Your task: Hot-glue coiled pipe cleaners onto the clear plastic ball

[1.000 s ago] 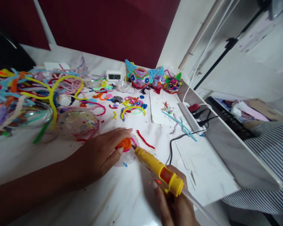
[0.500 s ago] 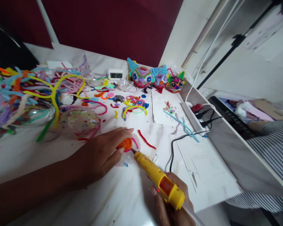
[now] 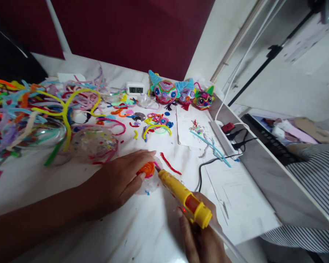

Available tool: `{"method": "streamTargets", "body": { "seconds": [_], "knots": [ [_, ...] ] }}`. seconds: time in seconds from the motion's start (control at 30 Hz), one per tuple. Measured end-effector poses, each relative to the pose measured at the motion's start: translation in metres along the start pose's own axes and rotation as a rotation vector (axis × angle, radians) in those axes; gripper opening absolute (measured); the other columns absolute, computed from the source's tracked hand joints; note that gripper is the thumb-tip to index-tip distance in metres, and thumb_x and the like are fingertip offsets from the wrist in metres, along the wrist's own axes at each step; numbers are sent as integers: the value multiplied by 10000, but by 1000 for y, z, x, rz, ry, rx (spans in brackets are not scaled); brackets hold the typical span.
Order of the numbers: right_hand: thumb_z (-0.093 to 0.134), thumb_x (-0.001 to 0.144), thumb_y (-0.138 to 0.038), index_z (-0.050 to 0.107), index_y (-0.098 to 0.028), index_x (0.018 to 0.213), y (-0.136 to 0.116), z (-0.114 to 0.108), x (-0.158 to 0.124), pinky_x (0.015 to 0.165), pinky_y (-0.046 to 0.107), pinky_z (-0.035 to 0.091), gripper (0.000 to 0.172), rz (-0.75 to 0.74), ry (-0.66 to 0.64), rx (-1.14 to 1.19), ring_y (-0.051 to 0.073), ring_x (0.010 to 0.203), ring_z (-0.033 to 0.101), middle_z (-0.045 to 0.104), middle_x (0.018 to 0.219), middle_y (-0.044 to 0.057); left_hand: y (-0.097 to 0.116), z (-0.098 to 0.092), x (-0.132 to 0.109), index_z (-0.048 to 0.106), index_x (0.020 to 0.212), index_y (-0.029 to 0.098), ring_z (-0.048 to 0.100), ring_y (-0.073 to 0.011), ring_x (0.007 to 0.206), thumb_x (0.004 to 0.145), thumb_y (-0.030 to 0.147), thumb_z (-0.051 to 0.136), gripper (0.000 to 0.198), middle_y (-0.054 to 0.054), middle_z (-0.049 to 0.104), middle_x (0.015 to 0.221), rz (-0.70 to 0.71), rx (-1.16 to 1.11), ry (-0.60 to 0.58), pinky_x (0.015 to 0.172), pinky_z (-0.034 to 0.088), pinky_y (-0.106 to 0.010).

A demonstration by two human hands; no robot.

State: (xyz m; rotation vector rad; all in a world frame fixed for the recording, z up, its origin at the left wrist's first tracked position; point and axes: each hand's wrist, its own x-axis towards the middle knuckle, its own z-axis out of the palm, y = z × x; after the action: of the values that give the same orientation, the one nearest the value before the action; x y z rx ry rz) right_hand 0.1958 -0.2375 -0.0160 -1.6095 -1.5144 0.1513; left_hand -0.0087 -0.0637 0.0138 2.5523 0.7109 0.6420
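Note:
My right hand (image 3: 201, 233) is wrapped round a yellow hot glue gun (image 3: 185, 197) with a lit red light and a clear glue stick in its back end. The gun's nozzle points at a pink pipe cleaner (image 3: 157, 165) beside an orange coiled pipe-cleaner disc (image 3: 146, 170). Closed over that disc from the left is my left hand (image 3: 126, 175), thumb and fingers at its rim. Underneath lies a clear plastic piece (image 3: 150, 186) with a blue scrap on it. A short red pipe cleaner (image 3: 170, 164) rests just to the right.
Loose pipe cleaners (image 3: 65, 106) pile up at the left. Three decorated animal heads (image 3: 166, 93) and a white digital clock (image 3: 135, 88) stand at the back. A power strip (image 3: 224, 137) runs along the right partition, near white papers (image 3: 235, 204). A person in a striped top (image 3: 318, 190) is beyond it.
The glue gun's nozzle has shifted slightly up and right along the pink pipe cleaner. My left hand stays on the orange disc.

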Motion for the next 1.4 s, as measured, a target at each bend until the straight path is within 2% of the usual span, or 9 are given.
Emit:
{"method": "streamTargets", "body": {
  "seconds": [0.17,0.33,0.57,0.73,0.9,1.03,1.23,1.4],
  "knots": [
    [498,1032,-278,522,-215,1353,-3,4,10,729,364,601,328,-60,5,-29,269,930,729,688,1099,115,0,0,0,468,1460,228,519,-254,1434,1015,236,378,454,-80,558,1543,-10,3,-5,1226,421,-453],
    [471,1042,-232,507,-213,1365,-2,5,14,709,356,588,326,-111,0,-15,251,904,719,678,1095,107,-1,1,0,474,1455,232,514,-244,1441,1020,243,375,447,-74,554,1547,1,5,1,1233,415,-425],
    [518,1019,-242,506,-240,1347,-2,1,11,774,363,610,328,-43,-29,9,259,992,715,667,1140,103,0,0,2,483,1438,231,538,-261,1419,1004,212,394,444,-90,574,1528,6,13,4,1221,431,-441],
    [502,1021,-220,486,-270,1361,-4,3,13,874,377,597,343,-72,-19,1,250,1081,689,639,1198,96,1,-1,3,486,1444,233,551,-266,1407,998,202,389,458,-86,575,1524,3,9,7,1214,442,-455],
    [484,1026,-210,491,-259,1343,-3,3,10,832,373,597,320,-75,-14,10,253,1069,680,643,1162,89,0,0,1,467,1461,235,540,-269,1417,997,215,394,470,-89,569,1532,6,17,1,1216,441,-454],
    [486,1038,-239,493,-233,1327,-3,0,9,718,350,588,289,-83,-39,5,234,908,693,671,1059,82,-1,0,0,444,1474,244,531,-251,1426,1009,216,384,470,-85,559,1541,3,44,-4,1227,425,-430],
    [487,1041,-290,542,-216,1315,-8,-3,4,719,376,600,289,-57,-3,-91,268,916,700,683,1078,124,-1,1,0,435,1480,257,546,-260,1413,1006,228,383,478,-78,559,1543,-1,28,2,1221,435,-425],
    [498,1045,-337,553,-233,1276,-9,-5,-1,668,368,590,259,-32,7,-109,274,855,713,685,992,99,-2,1,0,444,1471,279,564,-278,1394,987,214,412,490,-89,575,1528,1,20,7,1208,448,-452]
  ]
}}
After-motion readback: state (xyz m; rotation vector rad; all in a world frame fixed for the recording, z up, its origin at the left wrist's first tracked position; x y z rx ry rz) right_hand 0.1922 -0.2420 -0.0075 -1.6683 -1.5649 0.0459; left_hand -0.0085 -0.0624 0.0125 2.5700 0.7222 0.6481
